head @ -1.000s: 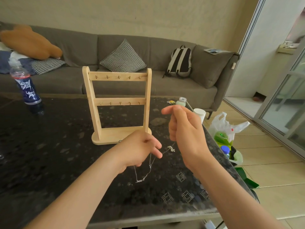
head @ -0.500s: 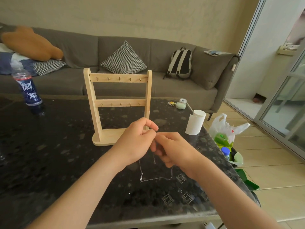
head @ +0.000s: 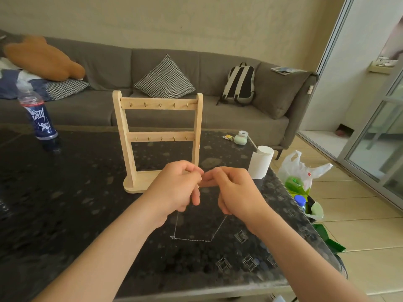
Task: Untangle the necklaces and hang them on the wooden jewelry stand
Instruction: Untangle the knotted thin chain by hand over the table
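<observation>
Head view: both hands meet at the centre of the frame, just in front of the wooden jewelry stand (head: 159, 136).
Change: a second ago the right hand (head: 235, 192) was lifted high, drawing one end of the necklace (head: 192, 239) upward, with the left hand (head: 176, 188) lower. Half a second ago they closed together, and now they sit fingertip to fingertip.
Left fingers (head: 195, 196): curled and pinching the chain, though the pinch itself is too small to make out.
Right fingers (head: 207, 182): curled likewise, holding the other strand.
Necklace: one thin silver chain drops from under each hand as a single open loop. Its bottom run lies flat on the dark table (head: 65, 203), at lower centre of the frame.
Stand: upright, with both rows of hooks bare.
Meaning: the loop looks free of knots, so this chain seems untangled. Hanging it on a hook is probably the next step.
</observation>
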A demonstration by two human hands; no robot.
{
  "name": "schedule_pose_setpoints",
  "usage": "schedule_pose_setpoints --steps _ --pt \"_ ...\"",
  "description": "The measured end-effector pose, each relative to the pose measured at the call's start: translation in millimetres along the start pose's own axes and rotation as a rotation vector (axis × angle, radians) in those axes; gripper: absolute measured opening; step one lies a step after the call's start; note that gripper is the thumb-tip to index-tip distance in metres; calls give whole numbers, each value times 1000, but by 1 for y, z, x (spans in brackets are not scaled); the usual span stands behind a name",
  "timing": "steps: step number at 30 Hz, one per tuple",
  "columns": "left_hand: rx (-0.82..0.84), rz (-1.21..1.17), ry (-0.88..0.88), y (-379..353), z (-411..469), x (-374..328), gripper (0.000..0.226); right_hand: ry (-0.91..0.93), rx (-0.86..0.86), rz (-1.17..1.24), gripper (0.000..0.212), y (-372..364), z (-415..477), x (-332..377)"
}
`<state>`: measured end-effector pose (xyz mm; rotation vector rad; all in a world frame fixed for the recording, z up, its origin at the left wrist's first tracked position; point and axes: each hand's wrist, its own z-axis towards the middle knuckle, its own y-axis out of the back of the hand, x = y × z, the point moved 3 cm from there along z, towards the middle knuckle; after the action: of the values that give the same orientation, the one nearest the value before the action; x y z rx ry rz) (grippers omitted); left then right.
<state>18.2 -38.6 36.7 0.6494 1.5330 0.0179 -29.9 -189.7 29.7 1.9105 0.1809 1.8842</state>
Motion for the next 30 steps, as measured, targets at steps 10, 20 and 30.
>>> schedule_pose_setpoints --steps 10,20,30 --pt "218 -116 94 -9 -7 -1 17 -4 -61 334 34 7 -5 9" --pt "124 -626 35 -13 1 -9 32 321 -72 18 36 7 -9 15" --pt "70 -555 31 -7 2 -5 21 327 -110 85 35 13 -7 14"
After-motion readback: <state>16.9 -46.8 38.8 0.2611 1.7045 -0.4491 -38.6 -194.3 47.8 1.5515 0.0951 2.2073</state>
